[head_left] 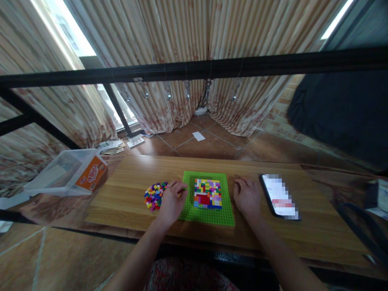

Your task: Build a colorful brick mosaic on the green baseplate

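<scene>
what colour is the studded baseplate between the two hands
The baseplate is bright green, seen best in the head view.

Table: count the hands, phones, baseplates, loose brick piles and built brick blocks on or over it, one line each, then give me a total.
Hands: 2 (left hand, right hand)
Phone: 1
Baseplate: 1
Loose pile: 1
Built block: 1
Total: 6

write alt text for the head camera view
A green baseplate on a wooden table bears a multicoloured brick patch, with the left hand by its left edge beside loose bricks and the right hand at its right, near a phone. A clear box is farther left.
</scene>
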### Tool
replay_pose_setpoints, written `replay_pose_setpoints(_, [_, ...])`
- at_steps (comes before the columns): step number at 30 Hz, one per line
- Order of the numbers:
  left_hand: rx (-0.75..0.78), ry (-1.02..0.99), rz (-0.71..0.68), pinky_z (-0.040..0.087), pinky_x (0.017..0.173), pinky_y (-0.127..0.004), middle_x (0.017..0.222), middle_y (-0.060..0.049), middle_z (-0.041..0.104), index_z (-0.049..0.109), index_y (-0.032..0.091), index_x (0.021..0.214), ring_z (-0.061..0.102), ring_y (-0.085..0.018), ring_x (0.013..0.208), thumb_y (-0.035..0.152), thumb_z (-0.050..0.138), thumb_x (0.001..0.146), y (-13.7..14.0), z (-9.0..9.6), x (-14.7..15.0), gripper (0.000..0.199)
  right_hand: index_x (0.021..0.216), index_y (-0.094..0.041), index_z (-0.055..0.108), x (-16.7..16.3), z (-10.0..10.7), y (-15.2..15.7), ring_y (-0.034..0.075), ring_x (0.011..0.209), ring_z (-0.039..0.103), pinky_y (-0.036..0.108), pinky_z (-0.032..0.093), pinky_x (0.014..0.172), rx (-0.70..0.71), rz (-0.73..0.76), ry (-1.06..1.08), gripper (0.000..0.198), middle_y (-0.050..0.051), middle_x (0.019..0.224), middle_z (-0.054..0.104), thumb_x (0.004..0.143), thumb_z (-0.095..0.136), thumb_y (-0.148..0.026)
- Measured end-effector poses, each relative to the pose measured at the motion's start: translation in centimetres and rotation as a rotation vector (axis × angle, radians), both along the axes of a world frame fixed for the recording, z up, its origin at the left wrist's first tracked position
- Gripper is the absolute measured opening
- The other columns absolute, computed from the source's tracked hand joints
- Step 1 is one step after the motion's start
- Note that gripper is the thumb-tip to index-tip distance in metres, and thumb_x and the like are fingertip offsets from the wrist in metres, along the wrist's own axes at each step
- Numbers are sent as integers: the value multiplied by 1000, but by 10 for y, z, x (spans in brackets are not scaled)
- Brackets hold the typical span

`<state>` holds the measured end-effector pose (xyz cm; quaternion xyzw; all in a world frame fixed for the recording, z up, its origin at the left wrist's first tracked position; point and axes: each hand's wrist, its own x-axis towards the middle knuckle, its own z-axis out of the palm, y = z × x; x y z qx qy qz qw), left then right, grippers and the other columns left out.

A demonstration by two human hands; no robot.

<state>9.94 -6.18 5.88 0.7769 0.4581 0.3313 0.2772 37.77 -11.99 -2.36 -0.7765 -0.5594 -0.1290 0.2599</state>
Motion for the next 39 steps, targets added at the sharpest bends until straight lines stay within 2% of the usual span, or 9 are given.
replay_pose_setpoints(3, [-29,-11,-20,53,76,-29,88,-2,66,66,21,86,61,-15,82,10,52,83,-5,0,3,18,99,-15,67,-1,1,0,26,98,51,40,39,84,4,-4,5,25,13,105,63,87,45,-20])
replay_pose_setpoints(8, [-26,-2,-84,52,85,-34,94,-4,68,67,21,93,63,-17,90,8,47,85,-12,-2,6,26,99,-15,67,-1,3,0,26,97,50,40,39,84,9,1,25,25,13,104,64,87,45,-20])
replay_pose_setpoints(11, [-24,10,-99,52,84,-33,92,-4,69,68,21,94,64,-17,88,11,47,87,-16,-2,8,24,98,-16,67,-2,4,0,26,96,50,40,39,83,8,7,17,25,13,103,64,88,45,-20])
replay_pose_setpoints(17, [-23,45,-89,52,81,-28,92,-3,71,68,21,92,66,-16,90,14,50,89,-22,-3,12,20,98,-15,67,-2,4,0,25,96,51,39,39,83,11,1,17,26,12,103,64,89,43,-20])
replay_pose_setpoints(25, [17,75,-82,52,84,-29,98,-5,69,66,21,103,65,-17,91,16,50,90,-27,-9,16,22,98,-16,67,-3,6,-1,26,97,50,39,39,84,-6,-11,34,25,13,104,63,88,44,-20])
replay_pose_setpoints(39, [-8,152,-75,50,80,-29,97,-5,66,65,20,100,64,-16,87,18,50,91,-32,-10,24,18,99,-14,67,-5,7,-1,25,98,51,39,39,84,5,-16,24,25,13,105,63,89,45,-20])
